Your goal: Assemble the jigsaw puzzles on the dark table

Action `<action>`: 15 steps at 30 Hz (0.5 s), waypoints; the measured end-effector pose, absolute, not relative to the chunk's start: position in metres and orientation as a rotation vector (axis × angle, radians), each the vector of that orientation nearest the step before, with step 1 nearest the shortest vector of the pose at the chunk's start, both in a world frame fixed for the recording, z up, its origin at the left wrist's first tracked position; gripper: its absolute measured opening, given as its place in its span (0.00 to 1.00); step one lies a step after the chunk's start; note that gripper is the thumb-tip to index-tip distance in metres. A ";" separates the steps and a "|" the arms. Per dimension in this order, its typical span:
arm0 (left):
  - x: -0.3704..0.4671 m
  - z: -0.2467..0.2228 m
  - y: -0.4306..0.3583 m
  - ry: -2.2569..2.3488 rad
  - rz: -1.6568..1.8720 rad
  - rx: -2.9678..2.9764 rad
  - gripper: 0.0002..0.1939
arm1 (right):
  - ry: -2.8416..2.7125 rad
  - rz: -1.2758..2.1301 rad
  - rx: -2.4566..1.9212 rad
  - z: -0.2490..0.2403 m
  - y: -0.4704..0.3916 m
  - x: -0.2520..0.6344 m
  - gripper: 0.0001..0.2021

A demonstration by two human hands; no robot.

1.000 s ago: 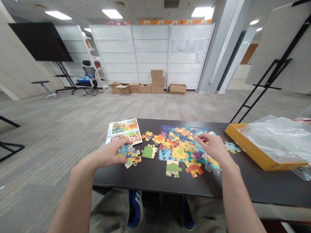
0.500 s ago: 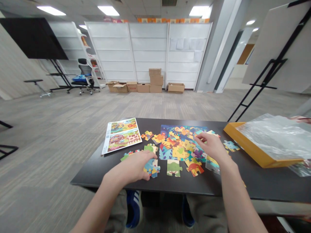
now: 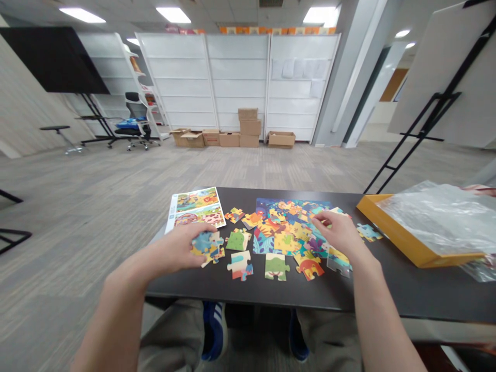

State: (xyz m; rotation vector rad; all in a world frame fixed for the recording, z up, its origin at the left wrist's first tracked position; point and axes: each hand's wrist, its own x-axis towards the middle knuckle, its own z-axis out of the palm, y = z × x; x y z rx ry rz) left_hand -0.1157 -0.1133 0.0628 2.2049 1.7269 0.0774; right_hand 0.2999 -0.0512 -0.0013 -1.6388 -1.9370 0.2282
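Observation:
Colourful puzzle pieces [image 3: 287, 242] lie heaped on a blue picture sheet [image 3: 263, 245]. My left hand [image 3: 180, 247] rests at the left group of pieces [image 3: 211, 247], its thumb and fingers apart around them; whether it grips one is unclear. Right of it lie a green piece [image 3: 238, 240] and a cream, red and blue piece [image 3: 241, 265]. A green tree piece [image 3: 276, 267] and a red-orange piece [image 3: 310, 266] sit before the sheet. Over the heap's right side, my right hand [image 3: 333, 230] has its fingertips pinched together; anything between them is too small to name.
A printed picture sheet [image 3: 197, 209] lies at the left of the black table [image 3: 256, 294]. An orange box lid [image 3: 418, 243] holding clear plastic [image 3: 437, 217] stands on the right. Cardboard boxes [image 3: 250, 126] line the shelves behind.
My left hand has moved left with blue and yellow pieces by its fingers, uncovering the green piece and the cream one. My right hand has barely moved.

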 end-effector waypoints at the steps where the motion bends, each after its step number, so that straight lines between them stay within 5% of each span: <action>1: -0.128 0.062 -0.112 1.815 0.071 2.159 0.35 | -1.938 0.231 -1.638 -0.001 -0.051 0.300 0.12; 15: -0.152 0.038 -0.113 2.080 -0.278 1.943 0.32 | -1.976 0.216 -1.658 -0.003 -0.049 0.301 0.11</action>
